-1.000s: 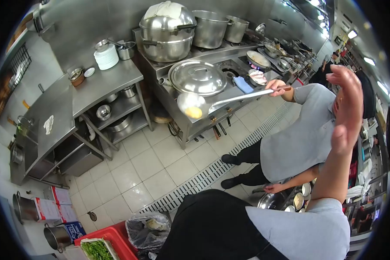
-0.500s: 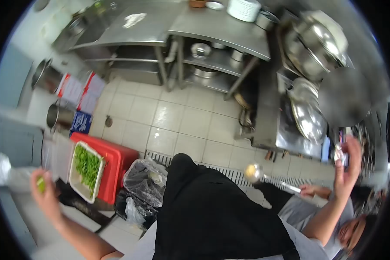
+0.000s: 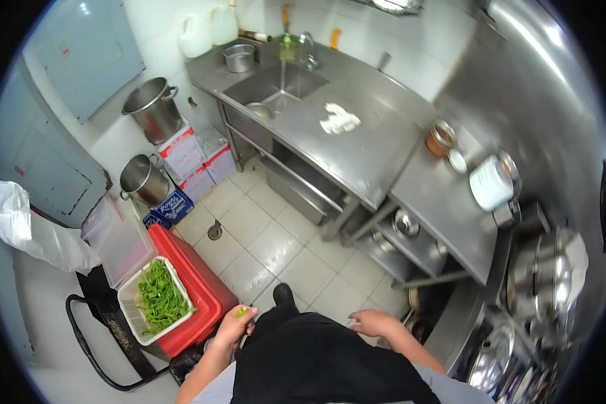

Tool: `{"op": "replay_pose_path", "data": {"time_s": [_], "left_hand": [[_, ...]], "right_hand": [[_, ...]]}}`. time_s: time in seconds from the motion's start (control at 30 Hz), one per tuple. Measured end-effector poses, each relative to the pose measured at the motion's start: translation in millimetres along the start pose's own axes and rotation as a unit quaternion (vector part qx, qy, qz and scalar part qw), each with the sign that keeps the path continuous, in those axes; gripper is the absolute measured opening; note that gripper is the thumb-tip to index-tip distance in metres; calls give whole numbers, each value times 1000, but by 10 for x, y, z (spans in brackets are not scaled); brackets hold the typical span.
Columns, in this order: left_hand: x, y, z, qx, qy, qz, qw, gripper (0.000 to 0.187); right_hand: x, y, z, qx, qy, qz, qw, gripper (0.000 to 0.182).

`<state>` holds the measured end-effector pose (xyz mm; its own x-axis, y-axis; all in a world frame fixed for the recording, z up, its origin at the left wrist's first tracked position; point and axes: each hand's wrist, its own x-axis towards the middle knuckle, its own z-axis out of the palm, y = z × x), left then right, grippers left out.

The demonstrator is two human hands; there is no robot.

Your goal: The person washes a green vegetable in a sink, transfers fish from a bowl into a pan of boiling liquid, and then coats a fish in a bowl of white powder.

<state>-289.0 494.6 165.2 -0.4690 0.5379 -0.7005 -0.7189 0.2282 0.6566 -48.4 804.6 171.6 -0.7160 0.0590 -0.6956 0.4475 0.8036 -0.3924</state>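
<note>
**Beside the red container, a small green piece is held in the left hand**

Head view: In front of the black apron (image 3: 323,363), near the corner of the red container (image 3: 205,293), the green piece (image 3: 242,312) is pinched in the curled fingers of the left hand (image 3: 233,326). The step in hand is judged to be a carry or simple hold; for any move, a kept pinch is called for. The long axis is seemingly laid aslant, but is mostly covered by fingers; which end is pointed where cannot be told. By the right hand (image 3: 378,323), loosely curled, a pale thing (image 3: 352,324) is met at the fingertips; whether it is gripped cannot be told. To the left, leafy greens (image 3: 160,299) are heaped in a white basket (image 3: 129,316), set beside the red container's raised side.
</note>
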Motion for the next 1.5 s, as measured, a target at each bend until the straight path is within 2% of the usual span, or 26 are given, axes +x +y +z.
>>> {"op": "replay_pose_path", "data": {"time_s": [0.13, 0.17, 0.27, 0.3, 0.33, 0.37, 0.4, 0.47, 0.53, 0.6, 0.67, 0.73, 0.77, 0.83, 0.87, 0.93, 1.03, 1.07, 1.13, 1.17, 1.27, 1.3, 1.33, 1.4, 1.43, 1.5], "left_hand": [[733, 713, 339, -111, -107, -37, 987, 32], [954, 905, 429, -113, -120, -56, 985, 46], [1409, 1617, 705, -171, -167, -50, 970, 57], [1649, 1755, 689, -186, -177, -40, 966, 65], [1697, 2031, 768, -180, -129, -23, 975, 63], [1866, 2162, 726, -191, -144, -20, 971, 62], [2062, 2327, 642, -197, -156, -6, 968, 61], [2254, 2643, 532, -195, -146, 9, 970, 58], [2378, 2959, 533, -233, -40, 51, 970, 54], [2493, 3203, 509, -232, 4, 72, 970, 52], [2629, 3323, 415, -312, -16, 93, 945, 51], [2820, 3527, 352, -332, -34, 92, 938, 50], [2904, 3687, 363, -323, -31, 69, 943, 51], [3194, 4089, 372, -273, -52, 49, 959, 55], [3438, 4291, 352, -269, -100, 34, 957, 57], [3954, 4756, 456, -183, -111, 20, 977, 55], [5015, 5316, 564, -119, -242, -40, 962, 43], [5392, 5399, 631, -104, -286, -69, 950, 40], [5906, 5716, 967, -88, -266, -125, 952, 26], [6102, 5878, 1118, -98, -290, -136, 942, 23], [6750, 6208, 1602, -76, -336, -146, 927, 23], [6898, 6270, 1729, -64, -341, -142, 927, 25], [6978, 6383, 1869, -54, -317, -145, 936, 25], [7075, 6458, 2134, -52, -293, -174, 939, 24], [7146, 6502, 2252, -63, -269, -159, 948, 24], [7215, 6436, 2351, -52, -252, -155, 954, 24]], "right_hand": [[759, -37, -1008, 101, 70, -45, 991, 49], [926, 3, -1277, 117, 117, -41, 985, 47], [1399, 102, -2103, 137, 190, -35, 972, 42], [1645, 209, -2338, 170, 226, -75, 956, 41], [1848, 319, -2492, 206, 251, -111, 939, 39], [2118, 430, -2683, 292, 237, -126, 918, 37], [2291, 487, -2983, 291, 235, -132, 918, 37], [2656, 493, -3550, 404, 206, -124, 882, 34], [3182, 652, -4156, 488, 176, -160, 840, 30], [3492, 535, -4838, 534, 220, -98, 810, 28], [3911, 492, -5457, 572, 232, -99, 780, 30], [4401, 514, -6068, 661, 224, -143, 702, 39], [4664, 542, -6334, 664, 225, -146, 699, 39], [5206, 605, -6854, 723, 305, -72, 616, 50], [5451, 661, -7029, 728, 305, -74, 610, 50], [5904, 779, -7351, 763, 381, -25, 522, 59], [6253, 871, -7655, 782, 389, 18, 487, 57], [6423, 954, -7751, 780, 389, 24, 490, 57], [6693, 1189, -7641, 807, 330, 20, 490, 54], [6787, 1249, -7629, 764, 369, 44, 527, 45], [6848, 1167, -7525, 706, 475, 35, 524, 32], [6727, 976, -7571, 708, 488, 23, 510, 15], [6747, 958, -7552, 710, 499, 40, 494, 15], [6743, 971, -7387, 661, 550, -17, 510, 17], [6473, 736, -7441, 655, 529, 14, 540, 26], [6231, 546, -7291, 624, 559, 46, 544, 22]]}}
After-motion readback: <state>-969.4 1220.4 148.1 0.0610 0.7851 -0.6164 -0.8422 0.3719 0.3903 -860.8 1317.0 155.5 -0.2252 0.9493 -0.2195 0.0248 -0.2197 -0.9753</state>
